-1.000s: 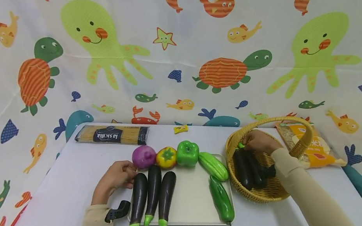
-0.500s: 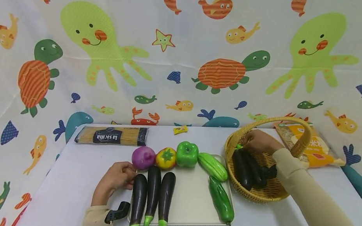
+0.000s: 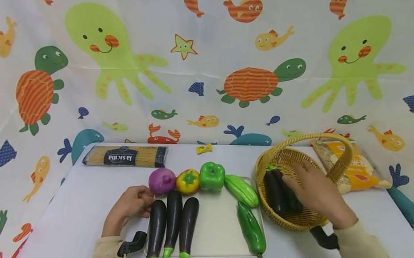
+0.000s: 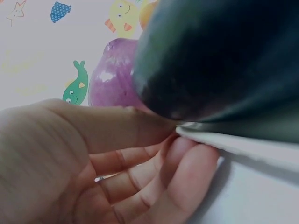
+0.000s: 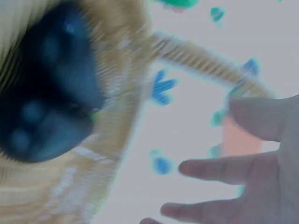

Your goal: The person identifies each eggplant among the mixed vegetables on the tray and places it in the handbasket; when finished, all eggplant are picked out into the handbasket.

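On the left, my left hand (image 3: 131,205) pinches the rim of a cream tray (image 3: 217,230) between thumb and fingers; the left wrist view shows the rim (image 4: 252,144) in that pinch, right beneath an eggplant (image 4: 210,56). Three eggplants (image 3: 172,223) lie side by side on the tray's left part, green ends overhanging its front edge. My right hand (image 3: 313,188) hovers at the wicker basket (image 3: 289,226) under its arched handle, fingers spread and holding nothing. Two dark eggplants (image 3: 277,194) lie inside, partly hidden by the hand in the head view.
Along the tray's back sit a purple onion (image 3: 162,180), a yellow-red tomato (image 3: 188,181), a green bell pepper (image 3: 212,176) and a cucumber (image 3: 242,190). A long green pepper (image 3: 250,229) lies right. Spaghetti (image 3: 125,155), a yellow packet (image 3: 204,148) and an orange-white bag (image 3: 359,166) stand behind.
My right hand has let go of the eggplant's green end in the basket, opened its fingers and drawn back toward the right and nearer. The left hand keeps its pinch on the tray.
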A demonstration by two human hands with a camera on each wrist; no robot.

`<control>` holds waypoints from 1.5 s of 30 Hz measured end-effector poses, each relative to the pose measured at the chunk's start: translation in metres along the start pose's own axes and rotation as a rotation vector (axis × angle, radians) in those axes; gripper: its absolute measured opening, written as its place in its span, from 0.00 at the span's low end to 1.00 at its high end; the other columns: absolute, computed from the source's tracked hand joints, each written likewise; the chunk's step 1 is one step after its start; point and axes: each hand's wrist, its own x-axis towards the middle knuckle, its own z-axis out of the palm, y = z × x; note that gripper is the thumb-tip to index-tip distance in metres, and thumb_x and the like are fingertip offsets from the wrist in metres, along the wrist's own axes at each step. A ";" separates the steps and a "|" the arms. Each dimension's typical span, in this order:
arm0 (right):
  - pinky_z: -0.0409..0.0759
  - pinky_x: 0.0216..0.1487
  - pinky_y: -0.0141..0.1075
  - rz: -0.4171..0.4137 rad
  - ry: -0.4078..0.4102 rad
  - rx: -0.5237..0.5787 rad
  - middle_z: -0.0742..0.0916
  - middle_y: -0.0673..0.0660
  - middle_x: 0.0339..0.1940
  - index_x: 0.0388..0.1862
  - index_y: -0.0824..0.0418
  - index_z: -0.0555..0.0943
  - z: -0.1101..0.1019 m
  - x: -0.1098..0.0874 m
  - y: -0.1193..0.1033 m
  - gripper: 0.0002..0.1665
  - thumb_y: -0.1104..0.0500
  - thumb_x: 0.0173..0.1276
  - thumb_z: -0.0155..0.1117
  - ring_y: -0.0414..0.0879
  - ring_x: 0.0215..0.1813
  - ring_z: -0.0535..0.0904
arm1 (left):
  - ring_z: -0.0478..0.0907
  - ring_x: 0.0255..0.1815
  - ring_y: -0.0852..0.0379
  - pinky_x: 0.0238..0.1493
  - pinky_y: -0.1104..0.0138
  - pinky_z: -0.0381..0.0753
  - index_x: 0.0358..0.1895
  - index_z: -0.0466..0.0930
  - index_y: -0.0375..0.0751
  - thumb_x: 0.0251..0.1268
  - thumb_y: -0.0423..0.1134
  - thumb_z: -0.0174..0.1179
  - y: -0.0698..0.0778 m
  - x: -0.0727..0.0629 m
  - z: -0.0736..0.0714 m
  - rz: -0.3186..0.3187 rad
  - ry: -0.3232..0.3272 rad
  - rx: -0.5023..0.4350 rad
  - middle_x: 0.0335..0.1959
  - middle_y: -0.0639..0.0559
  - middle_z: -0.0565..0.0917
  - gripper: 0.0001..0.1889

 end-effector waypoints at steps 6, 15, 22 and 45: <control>0.83 0.48 0.61 -0.088 0.296 -0.069 0.85 0.67 0.53 0.62 0.68 0.78 0.027 -0.052 -0.074 0.27 0.54 0.71 0.68 0.65 0.51 0.83 | 0.80 0.28 0.52 0.27 0.61 0.88 0.46 0.78 0.24 0.65 0.21 0.59 0.002 -0.001 -0.003 0.006 -0.021 0.002 0.29 0.44 0.81 0.08; 0.85 0.44 0.48 -0.251 -0.099 0.149 0.87 0.55 0.50 0.69 0.58 0.76 0.124 -0.061 -0.158 0.29 0.44 0.76 0.60 0.49 0.50 0.83 | 0.80 0.28 0.53 0.27 0.61 0.89 0.47 0.78 0.24 0.66 0.22 0.59 -0.001 -0.001 -0.003 -0.004 -0.023 0.007 0.28 0.44 0.81 0.08; 0.82 0.35 0.36 -0.380 -0.197 0.133 0.87 0.50 0.45 0.70 0.53 0.76 0.150 -0.064 -0.171 0.30 0.44 0.73 0.64 0.42 0.41 0.81 | 0.80 0.28 0.52 0.27 0.61 0.88 0.47 0.79 0.24 0.66 0.22 0.60 0.000 0.000 0.000 -0.010 -0.018 0.022 0.28 0.44 0.81 0.08; 0.69 0.22 0.30 -0.295 0.062 0.200 0.78 0.42 0.25 0.40 0.51 0.77 0.115 -0.068 -0.139 0.08 0.59 0.70 0.69 0.36 0.28 0.74 | 0.79 0.28 0.52 0.26 0.61 0.88 0.47 0.78 0.25 0.66 0.23 0.60 -0.002 0.000 -0.002 -0.005 -0.024 0.020 0.29 0.43 0.81 0.08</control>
